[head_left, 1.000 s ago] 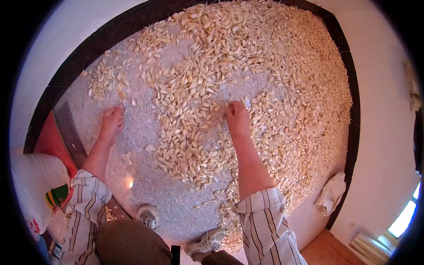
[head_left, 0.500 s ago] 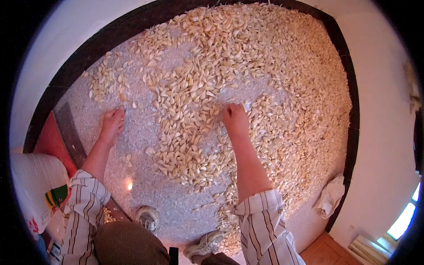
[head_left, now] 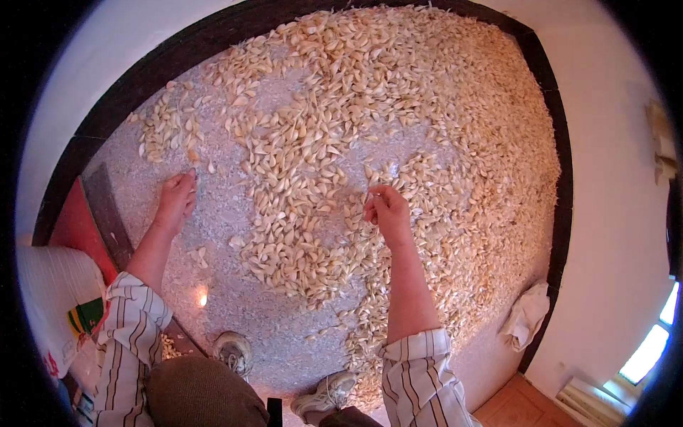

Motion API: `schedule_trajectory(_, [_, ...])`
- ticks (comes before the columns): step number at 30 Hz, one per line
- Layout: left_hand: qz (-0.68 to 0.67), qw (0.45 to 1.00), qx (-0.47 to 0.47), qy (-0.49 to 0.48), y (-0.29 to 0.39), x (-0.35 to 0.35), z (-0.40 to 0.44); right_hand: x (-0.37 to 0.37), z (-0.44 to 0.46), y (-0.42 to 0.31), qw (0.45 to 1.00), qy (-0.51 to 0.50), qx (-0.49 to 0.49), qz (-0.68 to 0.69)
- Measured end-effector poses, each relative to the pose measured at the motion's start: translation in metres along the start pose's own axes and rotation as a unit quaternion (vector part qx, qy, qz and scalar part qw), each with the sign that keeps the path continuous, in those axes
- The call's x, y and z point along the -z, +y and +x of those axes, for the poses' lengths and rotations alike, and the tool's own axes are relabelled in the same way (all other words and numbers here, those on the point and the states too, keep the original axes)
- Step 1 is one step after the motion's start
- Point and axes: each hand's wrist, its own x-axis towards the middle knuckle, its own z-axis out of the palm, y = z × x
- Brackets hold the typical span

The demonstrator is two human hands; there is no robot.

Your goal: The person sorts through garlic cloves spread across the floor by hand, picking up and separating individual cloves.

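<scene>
Pale garlic cloves (head_left: 299,142) lie spread over the speckled floor (head_left: 263,341), thickest toward the right. Over a bare patch at the left is my left hand (head_left: 176,198), its fingers curled together; whatever they hold, if anything, is too small to name. A small group of cloves lies just beyond it. My right hand (head_left: 386,208) is above the middle of the cloves, thumb and fingers pinched. Something small and pale may be at its fingertips, but I cannot make it out.
Dark edging (head_left: 567,178) runs along the white walls. A white sack (head_left: 60,299) stands at the left beside a red surface (head_left: 82,228). My shoes (head_left: 327,395) are on the floor at the bottom. A crumpled pale cloth (head_left: 526,313) lies at the lower right.
My right hand has moved slightly toward me and to the right, its thumb and fingertips now showing more. My left hand has stayed nearly in place.
</scene>
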Motion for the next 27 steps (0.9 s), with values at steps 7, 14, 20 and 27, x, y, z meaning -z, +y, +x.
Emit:
schedule_trajectory(7, [0.004,1.000,-0.003,0.006,0.005,-0.004,-0.005,0.025,0.018,-0.009,0.995,0.093,-0.010,-0.033])
schedule_trajectory(14, [0.016,1.000,-0.010,0.005,0.003,-0.003,-0.003,0.043,0.072,0.000,0.973,0.119,0.131,-0.147])
schedule_trajectory(20, [-0.002,1.000,-0.004,0.004,0.003,-0.003,-0.001,0.031,0.089,0.009,0.922,0.133,0.126,-0.340])
schedule_trajectory(27, [0.018,1.000,-0.005,0.004,0.002,-0.003,-0.002,0.022,0.072,-0.002,0.902,0.066,0.099,-0.414])
